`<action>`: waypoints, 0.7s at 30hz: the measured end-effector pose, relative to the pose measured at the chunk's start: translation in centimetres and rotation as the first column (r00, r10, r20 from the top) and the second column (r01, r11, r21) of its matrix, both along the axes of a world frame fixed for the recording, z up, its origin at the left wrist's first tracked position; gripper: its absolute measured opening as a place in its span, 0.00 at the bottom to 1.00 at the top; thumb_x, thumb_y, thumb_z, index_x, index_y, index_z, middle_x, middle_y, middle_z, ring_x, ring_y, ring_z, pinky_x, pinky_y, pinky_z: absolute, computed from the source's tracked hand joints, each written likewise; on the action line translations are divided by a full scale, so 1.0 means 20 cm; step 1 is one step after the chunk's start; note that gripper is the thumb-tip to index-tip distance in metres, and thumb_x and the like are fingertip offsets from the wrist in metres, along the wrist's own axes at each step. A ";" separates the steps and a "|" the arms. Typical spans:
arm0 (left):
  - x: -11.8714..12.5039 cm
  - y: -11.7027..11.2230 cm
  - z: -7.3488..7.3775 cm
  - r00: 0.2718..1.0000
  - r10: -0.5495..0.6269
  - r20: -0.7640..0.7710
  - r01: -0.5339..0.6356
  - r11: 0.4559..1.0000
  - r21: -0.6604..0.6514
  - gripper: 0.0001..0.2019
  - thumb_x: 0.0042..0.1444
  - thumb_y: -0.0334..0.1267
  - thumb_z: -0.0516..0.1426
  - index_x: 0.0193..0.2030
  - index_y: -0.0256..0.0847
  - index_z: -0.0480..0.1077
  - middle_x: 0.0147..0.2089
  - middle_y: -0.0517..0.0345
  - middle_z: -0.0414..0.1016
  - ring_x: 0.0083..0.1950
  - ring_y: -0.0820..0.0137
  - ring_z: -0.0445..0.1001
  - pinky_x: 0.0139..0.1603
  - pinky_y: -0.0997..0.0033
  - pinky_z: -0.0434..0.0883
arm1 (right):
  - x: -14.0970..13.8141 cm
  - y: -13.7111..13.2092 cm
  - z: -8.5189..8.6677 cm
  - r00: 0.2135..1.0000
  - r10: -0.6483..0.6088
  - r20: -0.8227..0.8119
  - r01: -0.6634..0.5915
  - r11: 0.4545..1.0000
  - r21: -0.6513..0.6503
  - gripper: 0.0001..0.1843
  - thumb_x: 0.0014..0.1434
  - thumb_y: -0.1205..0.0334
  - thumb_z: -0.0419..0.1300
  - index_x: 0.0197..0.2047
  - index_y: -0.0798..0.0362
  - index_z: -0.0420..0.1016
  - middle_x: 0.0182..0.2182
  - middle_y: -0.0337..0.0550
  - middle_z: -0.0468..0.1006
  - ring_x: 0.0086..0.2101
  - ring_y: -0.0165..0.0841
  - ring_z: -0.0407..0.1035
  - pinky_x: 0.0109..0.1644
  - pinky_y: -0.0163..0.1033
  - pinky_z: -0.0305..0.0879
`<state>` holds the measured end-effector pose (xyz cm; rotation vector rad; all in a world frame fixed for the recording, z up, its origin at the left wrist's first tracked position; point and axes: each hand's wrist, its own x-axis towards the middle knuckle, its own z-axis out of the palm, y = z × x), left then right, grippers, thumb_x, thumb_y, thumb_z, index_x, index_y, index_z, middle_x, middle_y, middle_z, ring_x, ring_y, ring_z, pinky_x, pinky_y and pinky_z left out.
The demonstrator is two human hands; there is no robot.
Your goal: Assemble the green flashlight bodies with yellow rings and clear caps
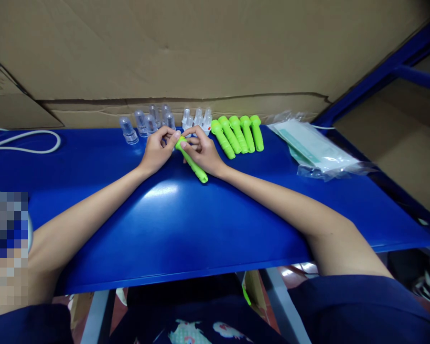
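Note:
My right hand [206, 155] is wrapped around a lime-green flashlight-shaped plastic handle [195, 167], its narrow end slanting toward me. At the wider end, my left hand [159, 150] pinches with thumb and fingers; whether a small part sits between them is hidden. Behind my right hand stand several white pieces with clear tops [198, 116], one marked with a red dot. Several clear ribbed plastic caps [129, 131] stand upright beyond my left hand. To the right, several more lime-green handles [238, 135] lie side by side.
All this rests on a blue table [186, 229]. Clear plastic bags with white and green contents [315, 145] lie at the right. A white cable loop [39, 149] is at the left. Cardboard [165, 52] walls the back; a blue metal frame [365, 81] rises at the right.

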<state>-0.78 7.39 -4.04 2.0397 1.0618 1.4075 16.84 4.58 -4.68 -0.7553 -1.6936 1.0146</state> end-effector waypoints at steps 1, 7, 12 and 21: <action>0.00 0.00 0.00 1.000 -0.009 0.001 0.009 1.000 -0.007 0.22 0.64 0.60 0.59 0.36 0.42 0.74 0.33 0.58 0.77 0.32 0.73 0.69 0.31 0.72 0.65 | 0.00 0.00 0.00 1.000 0.002 -0.001 -0.002 1.000 0.005 0.26 0.64 0.37 0.65 0.50 0.46 0.60 0.36 0.36 0.80 0.24 0.27 0.75 0.27 0.34 0.74; 0.00 0.00 0.01 0.998 -0.014 0.060 0.016 0.999 -0.044 0.28 0.57 0.68 0.62 0.32 0.41 0.73 0.28 0.60 0.73 0.30 0.74 0.67 0.30 0.72 0.63 | 0.00 0.01 -0.01 1.000 0.015 0.014 -0.015 1.000 0.021 0.26 0.65 0.37 0.64 0.49 0.47 0.61 0.39 0.37 0.81 0.24 0.26 0.75 0.26 0.32 0.72; 0.00 0.00 0.02 0.997 0.012 0.078 -0.006 0.997 -0.073 0.32 0.54 0.72 0.60 0.27 0.40 0.71 0.23 0.62 0.65 0.25 0.76 0.59 0.27 0.71 0.57 | 0.00 0.01 -0.01 0.998 0.040 0.043 -0.041 0.999 0.014 0.26 0.66 0.36 0.62 0.49 0.48 0.61 0.36 0.36 0.80 0.25 0.26 0.75 0.27 0.31 0.71; 0.00 0.00 0.02 0.995 0.017 0.096 -0.012 0.998 -0.056 0.31 0.55 0.69 0.61 0.23 0.40 0.67 0.21 0.64 0.60 0.24 0.77 0.55 0.26 0.72 0.54 | 0.00 0.02 -0.02 0.998 0.050 0.035 -0.048 0.998 -0.031 0.29 0.63 0.35 0.64 0.50 0.48 0.60 0.38 0.38 0.80 0.25 0.26 0.75 0.27 0.32 0.71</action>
